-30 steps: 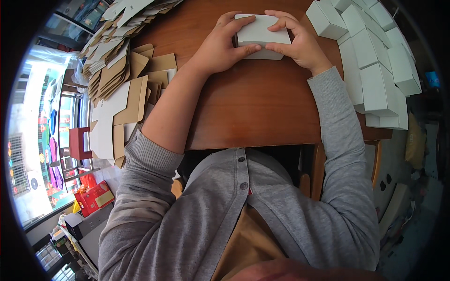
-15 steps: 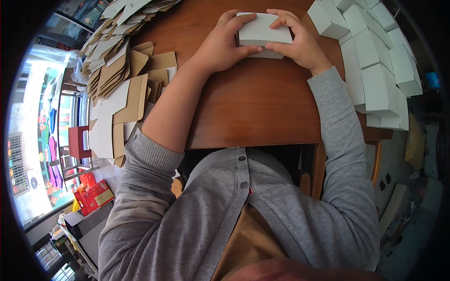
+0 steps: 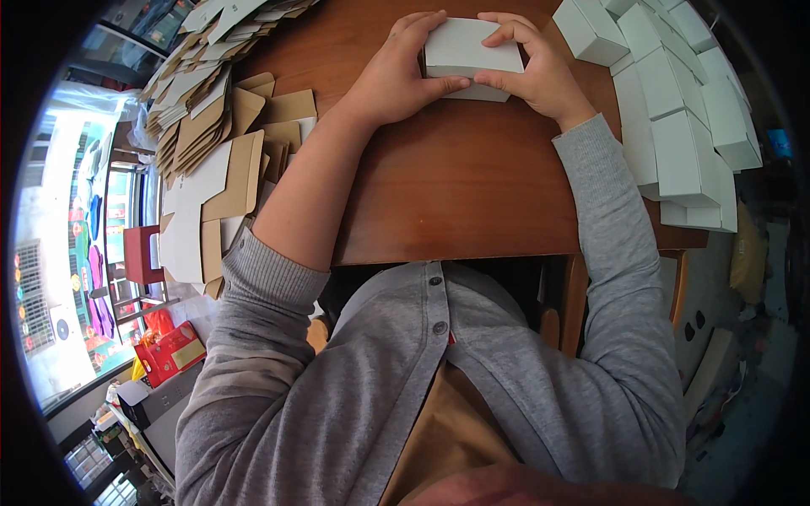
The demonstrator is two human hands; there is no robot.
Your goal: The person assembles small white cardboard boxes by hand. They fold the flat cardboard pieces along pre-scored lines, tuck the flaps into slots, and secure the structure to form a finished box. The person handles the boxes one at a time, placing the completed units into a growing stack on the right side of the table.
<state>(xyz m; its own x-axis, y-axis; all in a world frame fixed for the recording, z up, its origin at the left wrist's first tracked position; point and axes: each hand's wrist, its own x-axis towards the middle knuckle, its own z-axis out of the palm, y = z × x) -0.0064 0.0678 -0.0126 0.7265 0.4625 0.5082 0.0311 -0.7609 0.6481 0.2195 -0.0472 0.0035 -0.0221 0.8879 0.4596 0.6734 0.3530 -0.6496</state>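
A small white cardboard box (image 3: 469, 49) rests at the far middle of the brown wooden table (image 3: 456, 185), its top flap lying down. My left hand (image 3: 403, 72) grips its left side, thumb along the near edge and fingers round the far left corner. From the right, my right hand (image 3: 540, 72) holds it too, with the thumb on the near edge and a bent index finger on the top. Both thumbs almost meet at the front. The box's far side is hidden.
Flat, unfolded white and brown cartons (image 3: 211, 126) lie in overlapping piles along the table's left side. On the right, several white folded boxes (image 3: 679, 118) are stacked to the table edge. A red box (image 3: 169, 354) stands lower left, off the table.
Fingers of my left hand have slid from the box's top toward its far left corner. The box and both hands have shifted slightly farther away.
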